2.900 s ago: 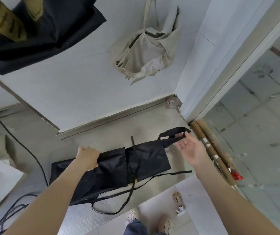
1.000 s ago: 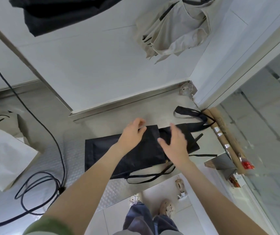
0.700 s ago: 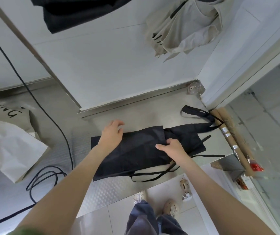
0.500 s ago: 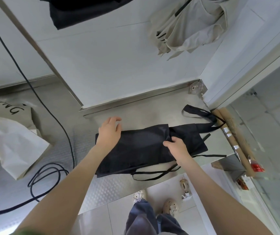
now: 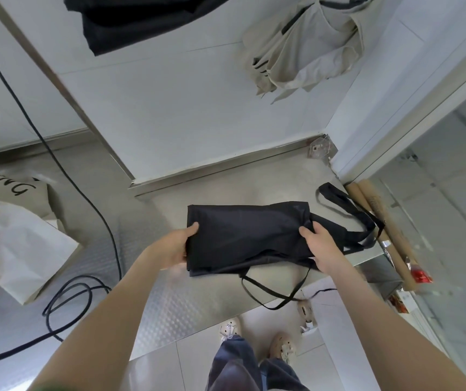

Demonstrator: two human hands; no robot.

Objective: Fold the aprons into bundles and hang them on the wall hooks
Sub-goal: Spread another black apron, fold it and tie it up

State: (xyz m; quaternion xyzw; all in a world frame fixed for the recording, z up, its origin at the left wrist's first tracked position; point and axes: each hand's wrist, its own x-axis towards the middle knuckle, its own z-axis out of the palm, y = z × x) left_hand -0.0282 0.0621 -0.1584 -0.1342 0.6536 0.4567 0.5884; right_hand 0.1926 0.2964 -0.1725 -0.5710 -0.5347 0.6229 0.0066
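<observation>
Two hands hold one folded black apron (image 5: 248, 235) above the steel surface (image 5: 170, 306), near the centre of the view. The left hand (image 5: 174, 248) grips the apron's 9 o'clock edge, with the thumb on top of the cloth and the fingers hidden beneath it. The right hand (image 5: 320, 246) pinches gathered cloth at the apron's 3 o'clock end, with thumb and fingers curled onto the fabric. The folded body forms a rough rectangle, with several layers showing at its 7 o'clock corner; whether it rests on the surface or is slightly lifted cannot be told. A neck loop (image 5: 339, 194) trails toward 2 o'clock and lies on the surface, its far end close beside two cardboard tubes (image 5: 387, 230) at the surface's 3 o'clock edge. A thin waist tie (image 5: 271, 292) loops toward 5 o'clock and reaches the near edge of the surface. On the white wall a beige apron bundle (image 5: 308, 49) hangs at 1 o'clock and a black bundle (image 5: 141, 18) at 11 o'clock, the latter cut off by the frame. A black cable (image 5: 75, 184) runs down to coils at 8 o'clock, beside a white paper bag (image 5: 20, 244) at 9 o'clock. The person's shoes (image 5: 281, 345) show on the floor at 6 o'clock.
</observation>
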